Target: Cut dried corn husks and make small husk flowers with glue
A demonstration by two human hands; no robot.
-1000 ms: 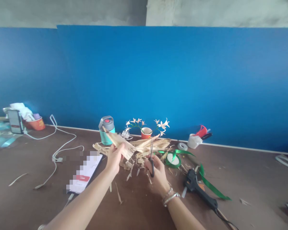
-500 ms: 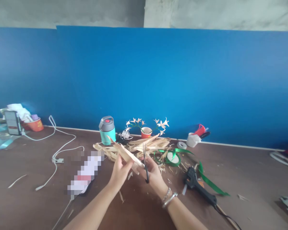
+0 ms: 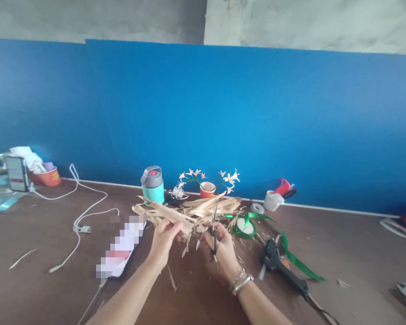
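Between the thumb and fingers of my left hand [image 3: 164, 240] is a pale dried corn husk [image 3: 176, 214], its long tip pointing up and to the left. My right hand [image 3: 221, 246] grips a pair of scissors [image 3: 214, 232] by the dark handles, blades pointing up. The blades stand apart from the husk, a short way to its right. A small pale scrap [image 3: 198, 244] shows near my right fingertips. Behind both hands lies a pile of dried husks [image 3: 219, 206]. A roll of green ribbon [image 3: 246, 227] sits just right of my right hand.
A black glue gun [image 3: 284, 268] lies at right beside loose ribbon. Along the blue board stand a turquoise flask [image 3: 153, 192], a red cup [image 3: 207, 190] with white flowers, and a white container [image 3: 273, 201] of tools. A phone [image 3: 122, 250] and white cables [image 3: 84, 212] lie left.
My hands have moved apart. The scissors have left the husk's edge and shifted right; the husk in my left hand has swung lower and left.
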